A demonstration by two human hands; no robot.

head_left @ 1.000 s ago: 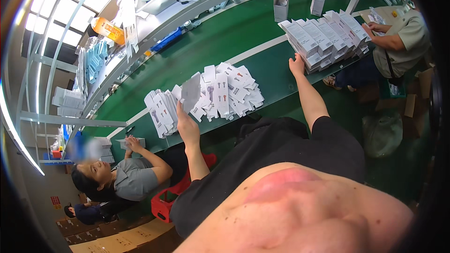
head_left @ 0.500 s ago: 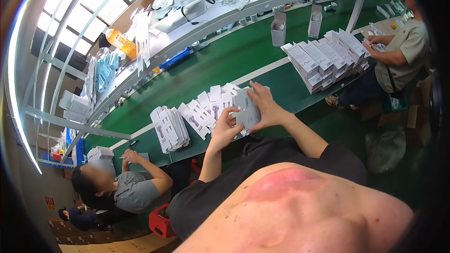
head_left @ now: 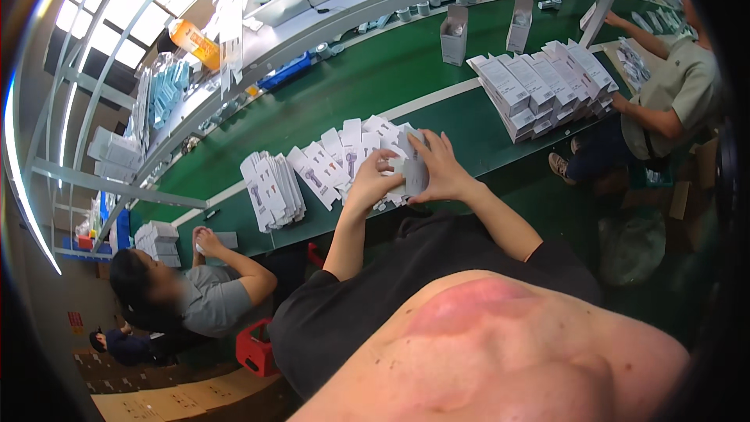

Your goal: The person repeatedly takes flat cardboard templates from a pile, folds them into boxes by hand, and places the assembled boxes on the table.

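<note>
Between my hands is a small white carton, its near side in shadow. My left hand grips its left edge, thumb and fingers bent around a flap. My right hand holds the other side, with the fingers over the top and the thumb low. Just beyond and to the left, flat printed cartons lie in a loose overlapping spread. A neater stack of flat cartons sits farther left on the green table.
Stacked folded boxes stand to the right, with two open upright boxes behind them. A cluttered shelf runs along the far side. One co-worker sits at left; another is at right. A red stool stands lower left.
The carton has turned in my hands, showing a narrower side. The view has shifted slightly. The co-worker at right has reached out an arm toward a white box near the shelf post.
</note>
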